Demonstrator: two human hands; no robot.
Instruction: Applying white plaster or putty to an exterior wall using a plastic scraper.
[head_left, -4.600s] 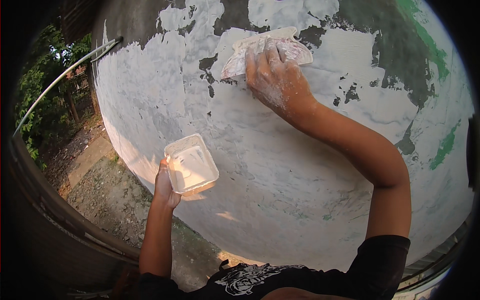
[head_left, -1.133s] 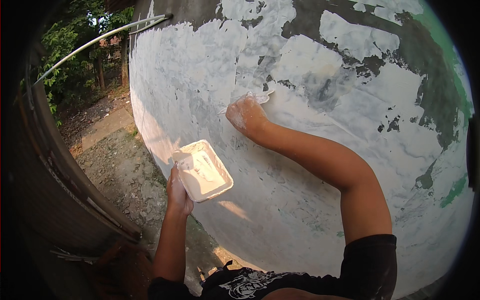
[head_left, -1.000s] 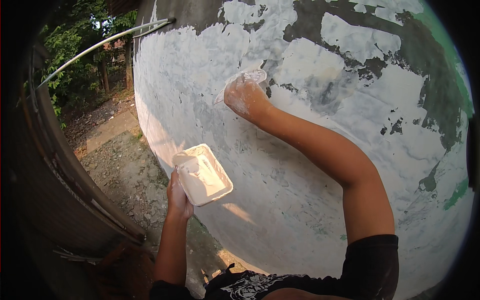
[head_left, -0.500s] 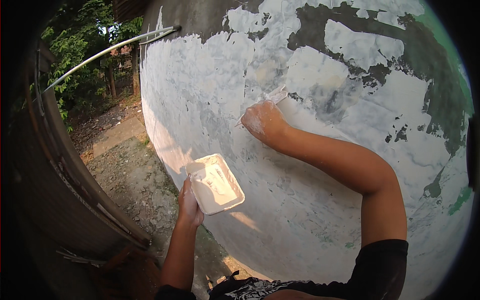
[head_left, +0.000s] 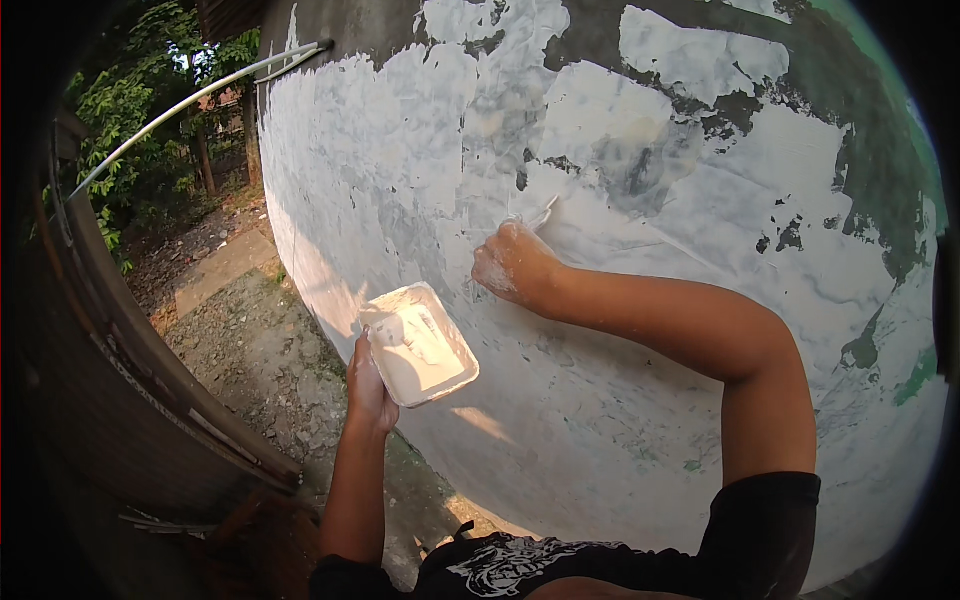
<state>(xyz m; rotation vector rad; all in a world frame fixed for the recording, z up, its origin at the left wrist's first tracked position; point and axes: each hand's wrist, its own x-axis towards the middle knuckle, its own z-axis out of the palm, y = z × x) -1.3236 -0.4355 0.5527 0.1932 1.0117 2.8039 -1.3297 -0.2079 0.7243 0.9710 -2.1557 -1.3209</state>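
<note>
My right hand (head_left: pixel 515 262), dusted white and fingers curled, grips a thin white spreader (head_left: pixel 545 214) against the wall (head_left: pixel 630 170), which is patchily coated white over dark grey. The spreader is seen nearly edge-on, mostly behind my hand. My left hand (head_left: pixel 370 385) holds a squarish off-white plastic tub (head_left: pixel 450 384) by its left side, with white paste inside, out in front of the wall, below and left of my right hand.
A pale pipe (head_left: pixel 180 105) curves out from the wall's upper left past leafy trees (head_left: pixel 130 150). Below lie rubble ground (head_left: pixel 250 350) and a concrete slab (head_left: pixel 215 280). A dark curved edge of a structure (head_left: pixel 120 340) runs along the left, with scraps of wood (head_left: pixel 235 525) near the bottom.
Since the oldest frame, my right hand with the spreader has come well down the wall. Over the last second it has dipped further, its grip unchanged. The tub stays low on the left.
</note>
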